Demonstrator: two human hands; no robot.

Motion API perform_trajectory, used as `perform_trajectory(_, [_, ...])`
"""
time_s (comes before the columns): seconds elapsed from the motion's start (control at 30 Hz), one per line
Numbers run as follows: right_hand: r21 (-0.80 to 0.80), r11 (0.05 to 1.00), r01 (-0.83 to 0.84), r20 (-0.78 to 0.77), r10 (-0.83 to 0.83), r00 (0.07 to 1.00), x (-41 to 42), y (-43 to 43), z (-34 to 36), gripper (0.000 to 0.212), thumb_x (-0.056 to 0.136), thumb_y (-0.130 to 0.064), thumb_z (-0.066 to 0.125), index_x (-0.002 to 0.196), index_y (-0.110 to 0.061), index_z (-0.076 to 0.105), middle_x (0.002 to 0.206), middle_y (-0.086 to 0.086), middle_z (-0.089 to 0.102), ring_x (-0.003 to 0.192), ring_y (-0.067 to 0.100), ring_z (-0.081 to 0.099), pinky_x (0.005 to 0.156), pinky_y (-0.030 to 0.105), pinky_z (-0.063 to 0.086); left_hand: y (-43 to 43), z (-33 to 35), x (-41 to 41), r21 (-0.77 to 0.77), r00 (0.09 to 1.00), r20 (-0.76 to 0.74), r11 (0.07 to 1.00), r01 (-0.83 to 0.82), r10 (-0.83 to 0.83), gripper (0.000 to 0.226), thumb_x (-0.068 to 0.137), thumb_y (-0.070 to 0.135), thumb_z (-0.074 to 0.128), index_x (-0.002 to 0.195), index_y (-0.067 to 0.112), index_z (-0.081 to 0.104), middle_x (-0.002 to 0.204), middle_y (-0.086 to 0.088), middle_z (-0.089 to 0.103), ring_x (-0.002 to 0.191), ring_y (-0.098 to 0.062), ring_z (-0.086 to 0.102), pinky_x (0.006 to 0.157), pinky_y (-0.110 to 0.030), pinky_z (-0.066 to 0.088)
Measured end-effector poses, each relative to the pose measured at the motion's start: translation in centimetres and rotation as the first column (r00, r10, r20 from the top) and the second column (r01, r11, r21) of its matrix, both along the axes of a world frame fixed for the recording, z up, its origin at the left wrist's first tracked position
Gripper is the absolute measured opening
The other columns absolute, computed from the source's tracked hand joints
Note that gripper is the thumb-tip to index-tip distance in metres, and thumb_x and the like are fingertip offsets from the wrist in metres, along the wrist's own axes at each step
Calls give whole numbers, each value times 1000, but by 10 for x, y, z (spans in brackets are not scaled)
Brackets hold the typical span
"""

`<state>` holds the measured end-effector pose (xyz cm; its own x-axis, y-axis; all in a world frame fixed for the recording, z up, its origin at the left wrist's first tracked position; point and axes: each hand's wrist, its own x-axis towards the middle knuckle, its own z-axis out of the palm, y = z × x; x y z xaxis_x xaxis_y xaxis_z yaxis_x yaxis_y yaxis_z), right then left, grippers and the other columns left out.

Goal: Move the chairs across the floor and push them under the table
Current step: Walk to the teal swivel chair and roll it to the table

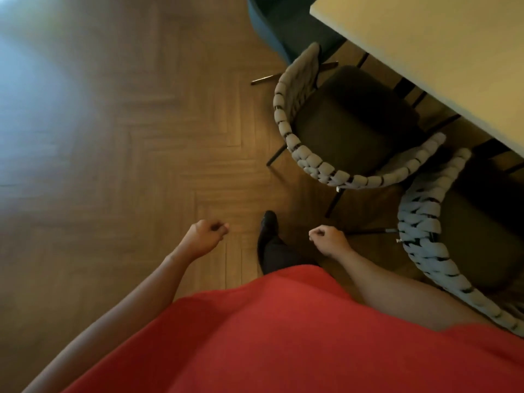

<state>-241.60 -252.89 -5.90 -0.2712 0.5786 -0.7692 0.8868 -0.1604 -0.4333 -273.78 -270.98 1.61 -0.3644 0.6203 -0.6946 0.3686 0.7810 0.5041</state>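
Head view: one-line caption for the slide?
Left hand and right hand empty; near woven-back chair and far woven-back chair partly under the pale table.

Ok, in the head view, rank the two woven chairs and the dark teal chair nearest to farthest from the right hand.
1. Lower-right woven chair, just beside the right hand.
2. Middle woven chair, ahead, at the table edge.
3. Dark teal chair, top of view.
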Motion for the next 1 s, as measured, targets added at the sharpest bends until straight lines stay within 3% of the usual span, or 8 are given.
perform_trajectory(0.17, [-52, 998, -22, -18, 21, 1000, -91, 68, -1, 23, 97, -45, 60, 97, -29, 77, 103, -7, 76, 100, 20, 70, 90, 39, 59, 36, -4, -88, -114, 997, -67, 993, 39, -47, 28, 98, 56, 64, 99, 31, 77, 97, 10, 78, 94, -9, 74, 94, -40, 60])
perform_trajectory(0.4, [-24, 991, -128, -76, 126, 989, -213, 170, 21, 19, 100, -40, 61, 98, -27, 73, 97, -4, 77, 95, 19, 72, 90, 42, 60, 104, 4, -157, -31, 976, 2, 976, -217, 217, 26, 101, 52, 63, 98, 32, 79, 93, 12, 81, 89, -2, 76, 91, -38, 62])
perform_trajectory(0.6, [-2, 982, -190, -47, 190, 981, -297, 238, 18, 27, 90, -54, 56, 96, -36, 74, 90, -12, 79, 90, 13, 74, 90, 43, 62, 157, -7, -211, -15, 921, 111, 927, -375, 375, 24, 104, 42, 64, 98, 25, 80, 96, 8, 82, 92, -12, 78, 93, -42, 62])
perform_trajectory(0.7, [-13, 990, -138, -64, 137, 989, -340, 266, 16, 22, 94, -47, 58, 97, -33, 75, 93, -12, 79, 91, 14, 75, 90, 44, 63, 195, -14, -256, -8, 901, 156, 912, -409, 405, 22, 106, 35, 64, 100, 22, 80, 100, 6, 82, 93, -13, 79, 93, -42, 61])
perform_trajectory(0.83, [-20, 996, -83, -37, 82, 996, -394, 299, 11, 21, 94, -46, 59, 98, -32, 74, 95, -12, 79, 95, 14, 74, 93, 46, 62, 247, -25, -340, -7, 908, 173, 922, -386, 382, 23, 106, 36, 64, 99, 21, 81, 98, 2, 82, 99, -21, 78, 88, -38, 61])
perform_trajectory(1.0, [-7, 1000, -11, 12, 11, 1000, -465, 340, 34, 14, 100, -35, 60, 103, -29, 73, 104, -8, 76, 101, 15, 71, 96, 41, 59, 331, -13, -452, 4, 969, 162, 982, -188, 185, 27, 106, 42, 62, 100, 24, 81, 98, 8, 82, 95, -14, 77, 88, -37, 61])
